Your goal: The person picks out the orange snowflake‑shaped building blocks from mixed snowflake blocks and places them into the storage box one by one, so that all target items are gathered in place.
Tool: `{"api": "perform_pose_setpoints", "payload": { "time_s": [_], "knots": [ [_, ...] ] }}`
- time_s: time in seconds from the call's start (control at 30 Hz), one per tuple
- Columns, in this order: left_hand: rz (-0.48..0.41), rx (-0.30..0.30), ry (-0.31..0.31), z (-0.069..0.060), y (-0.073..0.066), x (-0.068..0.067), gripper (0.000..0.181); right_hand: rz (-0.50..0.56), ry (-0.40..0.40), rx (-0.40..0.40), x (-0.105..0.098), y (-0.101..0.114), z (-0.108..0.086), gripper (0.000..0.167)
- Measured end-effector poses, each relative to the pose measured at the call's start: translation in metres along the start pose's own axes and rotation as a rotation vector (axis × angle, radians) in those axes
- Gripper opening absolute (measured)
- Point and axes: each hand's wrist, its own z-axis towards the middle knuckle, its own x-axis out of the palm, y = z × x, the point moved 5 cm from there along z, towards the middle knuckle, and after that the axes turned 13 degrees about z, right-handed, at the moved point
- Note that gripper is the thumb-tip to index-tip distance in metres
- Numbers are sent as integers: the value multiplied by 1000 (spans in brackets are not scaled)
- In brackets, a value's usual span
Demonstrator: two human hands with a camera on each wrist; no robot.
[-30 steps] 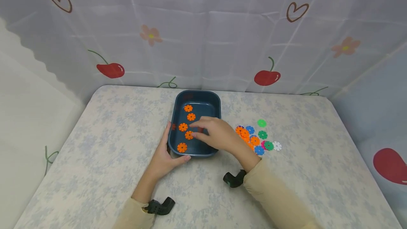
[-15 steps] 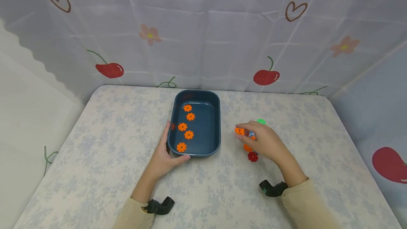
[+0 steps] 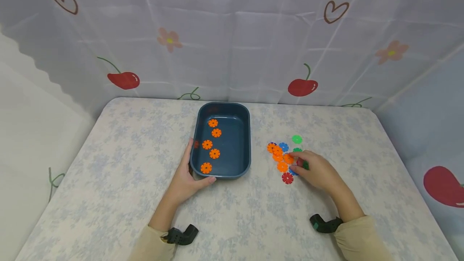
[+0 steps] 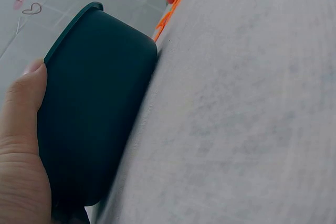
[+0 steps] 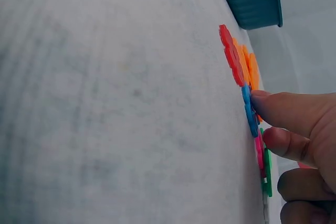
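My left hand (image 3: 183,180) grips the near left corner of a dark blue plastic basin (image 3: 235,172), thumb on the front rim and fingers along the left side. Inside lie several orange notched plastic discs (image 3: 214,154), flat and apart in a rough column. My right hand (image 3: 319,172) is over the right part of a loose pile of such discs, thumb and forefinger apart. Its forefinger tip is at an orange disc (image 3: 288,158); in the right wrist view the thumb (image 5: 273,108) touches or nearly touches a blue disc (image 5: 249,111). Green and pink discs lie partly hidden beneath this hand.
The pile also has a red disc (image 3: 287,178) at its near edge, a light green disc (image 3: 297,139) at the back, and several overlapping orange discs (image 3: 277,153). A printed curtain (image 3: 232,43) hangs behind the pale patterned tabletop (image 3: 127,152).
My right hand has left the basin and moved right to the pile, then farther to its right side, uncovering orange discs. The left hand keeps its grip on the basin.
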Motion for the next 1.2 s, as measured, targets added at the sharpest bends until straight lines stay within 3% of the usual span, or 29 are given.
{"api": "perform_pose_setpoints", "payload": {
  "time_s": [0.27, 0.6, 1.2],
  "knots": [
    [-24, -10, -3, 0, 0, -1, 127, 17, -14, 12, -1, 1, 6, 51],
    [-39, 2, 7, 1, 0, 0, 127, 33, -51, 1, 2, -3, 9, 40],
    [-34, 22, 15, 0, -2, 1, 126, 213, -93, 1, 4, -10, 10, 33]
  ]
}}
